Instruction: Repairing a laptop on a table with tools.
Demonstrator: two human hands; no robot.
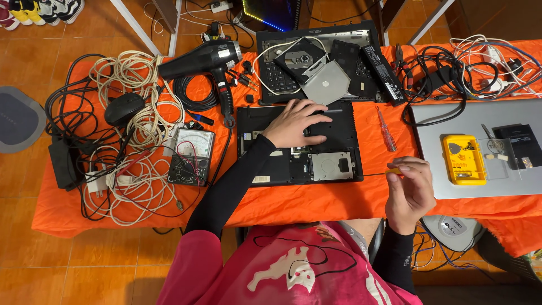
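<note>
Head view, entry: my left hand [293, 123], flat and open, steadies the opened laptop base [299, 144] at centre; right hand [409, 189], four o'clock, grips a yellow-handled screwdriver [379, 173]. I'd keep the tip square.

An orange cloth covers the surface [339, 200] beneath a black opened laptop [299, 144] under the left hand [293, 123], a yellow-handled screwdriver [389, 170] in the right hand [409, 192], and a yellow case [463, 160] beyond it on a silver laptop [440, 121].

Left hand [293, 123] hides part of the opened laptop base [299, 144]; shoes [34, 11] cropped.
</note>
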